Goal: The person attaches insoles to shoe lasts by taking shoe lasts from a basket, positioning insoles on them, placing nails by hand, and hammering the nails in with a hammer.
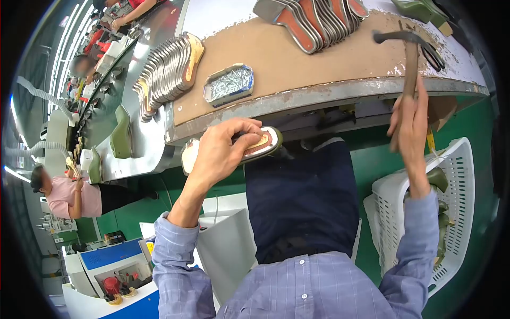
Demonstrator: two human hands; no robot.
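Note:
A hammer (411, 66) is raised at the right, head up, its wooden handle gripped in my closed right hand (410, 125). My left hand (226, 143) is closed in a pinch over an insole (273, 136) with a white rim and a brown and yellow middle. What sits between thumb and finger is too small or hidden to make out. The insole lies on the bottom of a green shoe last (280, 143), held above my lap near the bench edge. Part of the last is covered by my left hand.
A tray of nails (229, 85) stands on the bench (249, 48). Stacked insoles (170, 72) lie left, more insole pieces (316, 24) at the back, pincers (433, 56) at right. A white basket (462, 212) holds green lasts. A person in pink (77, 199) works at left.

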